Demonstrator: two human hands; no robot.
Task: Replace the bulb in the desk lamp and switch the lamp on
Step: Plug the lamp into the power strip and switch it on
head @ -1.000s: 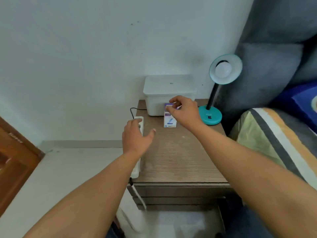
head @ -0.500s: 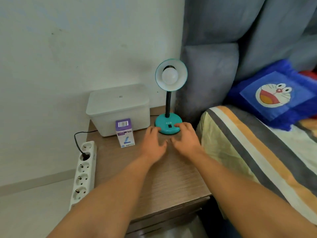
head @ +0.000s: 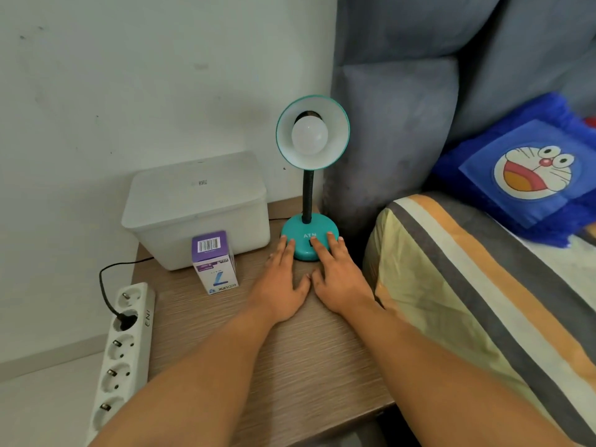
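Both hands, the left hand (head: 281, 282) and right hand (head: 335, 275), lie flat with fingers spread, gripping nothing, on the desk lamp (head: 309, 235) base at the counter's (head: 290, 366) back, so the old bulb (head: 309, 135), seated in the shade, likely needs unscrewing next.

The desk lamp (head: 309, 175) had a teal base with white letters and a small black switch, a black flexible neck, and a shade that was teal outside and white inside. The bulb (head: 309, 134) in it was matte white. Left of the lamp stood a white plastic box (head: 196, 208). In front of it, the small carton (head: 214, 262) was purple on top, with a black and white barcode, and white below with blue print. The table (head: 290, 350) was light brown with a fine wood grain. At the far left lay a white power strip (head: 121, 353) with a black cable. On the right, the blanket (head: 483, 301) had grey, orange, cream and pale yellow stripes, the pillow (head: 529, 175) was bright blue with a white, red and orange cartoon face, and the headboard (head: 419, 91) was grey.
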